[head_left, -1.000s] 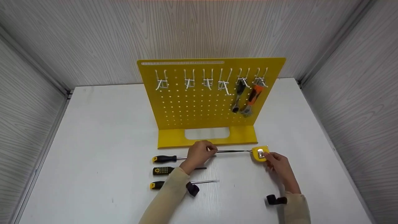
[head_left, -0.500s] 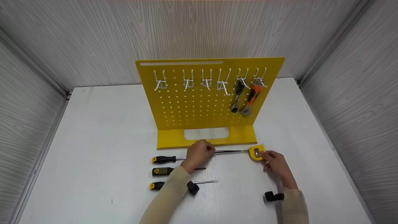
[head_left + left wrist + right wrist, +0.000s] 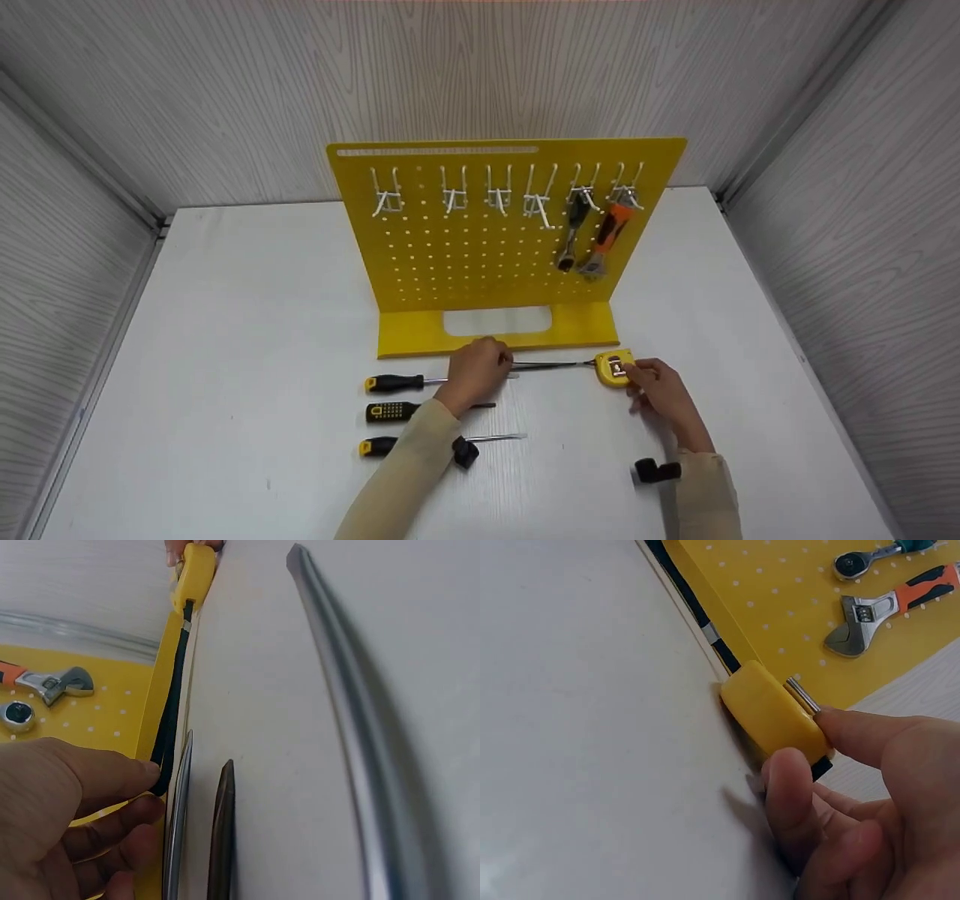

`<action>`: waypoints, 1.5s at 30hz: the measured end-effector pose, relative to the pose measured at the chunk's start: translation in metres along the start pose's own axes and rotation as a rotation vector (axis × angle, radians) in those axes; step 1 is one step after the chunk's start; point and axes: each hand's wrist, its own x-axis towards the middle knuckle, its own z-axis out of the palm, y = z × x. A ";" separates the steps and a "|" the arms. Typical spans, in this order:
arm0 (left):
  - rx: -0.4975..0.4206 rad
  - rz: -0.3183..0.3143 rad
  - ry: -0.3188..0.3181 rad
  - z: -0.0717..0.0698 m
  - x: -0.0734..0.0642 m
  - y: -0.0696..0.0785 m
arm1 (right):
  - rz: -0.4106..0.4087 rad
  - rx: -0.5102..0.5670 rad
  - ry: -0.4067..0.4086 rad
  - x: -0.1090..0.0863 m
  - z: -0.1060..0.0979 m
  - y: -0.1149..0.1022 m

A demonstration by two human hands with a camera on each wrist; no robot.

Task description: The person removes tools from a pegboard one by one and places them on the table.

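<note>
A yellow tape measure (image 3: 604, 373) with a metal clip lies low over the white table, in front of the pegboard's right end. My right hand (image 3: 666, 396) grips its right side between thumb and fingers. From its left side runs a black wrist strap (image 3: 551, 366), stretched leftward. My left hand (image 3: 476, 373) pinches the strap's far end, seen closely in the left wrist view, where the strap (image 3: 171, 701) passes between thumb and fingers. Under the left hand and forearm lie three screwdrivers: an upper one (image 3: 396, 383), a middle one (image 3: 391, 412) and a lower one (image 3: 377, 447), their shafts partly hidden.
A yellow pegboard (image 3: 465, 262) stands behind the hands, with several white double hooks along its top. On its right side hang a ratchet wrench (image 3: 572, 232) and an orange-handled adjustable wrench (image 3: 611, 232). Its base (image 3: 409, 334) lies just beyond the strap.
The tape measure and my right hand have shifted slightly left. My left hand stays nearly in place, still pinching the strap.
</note>
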 end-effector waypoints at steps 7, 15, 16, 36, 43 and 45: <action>0.049 0.005 0.007 0.000 -0.001 -0.002 | -0.001 0.006 0.012 0.000 0.001 0.003; 0.034 0.007 0.009 -0.002 -0.003 -0.004 | -0.010 0.041 0.020 -0.001 0.003 0.005; 0.026 0.004 0.006 -0.003 -0.003 -0.004 | -0.009 0.043 0.020 -0.002 0.003 0.005; -0.369 -0.065 0.143 -0.029 0.014 0.011 | -0.148 0.131 0.225 -0.024 0.008 -0.037; -0.407 -0.056 0.156 -0.046 0.028 0.025 | -0.245 0.210 0.215 -0.019 0.023 -0.054; -0.422 -0.056 0.154 -0.049 0.030 0.028 | -0.269 0.228 0.212 -0.017 0.027 -0.058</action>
